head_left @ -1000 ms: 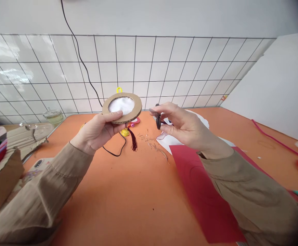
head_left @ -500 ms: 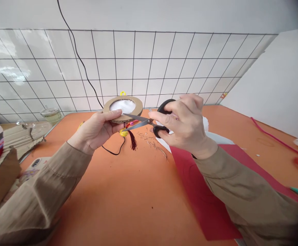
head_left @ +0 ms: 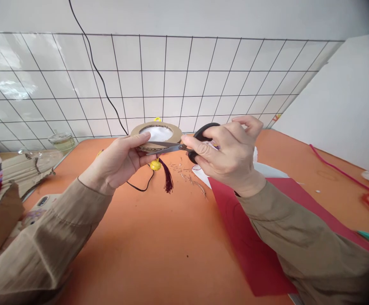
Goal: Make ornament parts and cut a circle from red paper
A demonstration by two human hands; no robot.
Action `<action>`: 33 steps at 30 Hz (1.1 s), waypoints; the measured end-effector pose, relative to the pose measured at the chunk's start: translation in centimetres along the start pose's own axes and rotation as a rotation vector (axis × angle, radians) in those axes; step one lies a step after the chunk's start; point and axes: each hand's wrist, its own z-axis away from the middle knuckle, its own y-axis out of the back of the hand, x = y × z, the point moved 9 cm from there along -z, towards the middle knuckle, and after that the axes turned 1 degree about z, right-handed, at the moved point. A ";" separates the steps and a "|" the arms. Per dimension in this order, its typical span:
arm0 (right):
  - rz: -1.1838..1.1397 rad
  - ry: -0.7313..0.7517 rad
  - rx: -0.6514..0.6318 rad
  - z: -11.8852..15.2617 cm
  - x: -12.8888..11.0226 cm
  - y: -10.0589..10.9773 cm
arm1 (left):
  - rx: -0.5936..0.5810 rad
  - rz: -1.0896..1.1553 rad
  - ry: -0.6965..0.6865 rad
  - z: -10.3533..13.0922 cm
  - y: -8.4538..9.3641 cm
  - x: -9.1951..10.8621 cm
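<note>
My left hand (head_left: 116,161) grips a round cardboard ring (head_left: 175,130) by its left edge, thumb on top. A white sheet (head_left: 160,134) fills the ring's opening, and a small yellow loop (head_left: 157,120) sticks up behind its far edge. Beneath the ring hang a yellow bell (head_left: 155,164) and a dark red tassel (head_left: 167,178). In my right hand (head_left: 231,154) are black-handled scissors (head_left: 171,148), fingers in the handles. Their blades lie nearly closed across the ring's near edge; I cannot tell whether anything is between them.
Red paper (head_left: 254,237) lies on the orange table (head_left: 146,237), partly under my right arm. Brown scraps (head_left: 192,180) are scattered behind. At left are a phone (head_left: 43,203), cardboard pieces (head_left: 0,220) and a lidded glass (head_left: 62,143). A black cord (head_left: 103,84) runs down the tiled wall.
The scissor blades have closed from a wide gap to nearly together. The ring has shifted slightly right, and the bell and tassel below it show more fully.
</note>
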 end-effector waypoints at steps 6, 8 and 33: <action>0.083 0.035 0.018 0.2 -0.1 0.0 | 0.018 -0.005 -0.019 0.2 0.0 0.3; 0.079 0.054 0.043 0.2 -0.1 0.2 | 0.015 -0.008 -0.036 0.2 0.0 0.5; 0.303 0.333 0.414 1.3 -2.8 1.9 | 0.016 -0.070 -0.044 0.2 0.3 1.1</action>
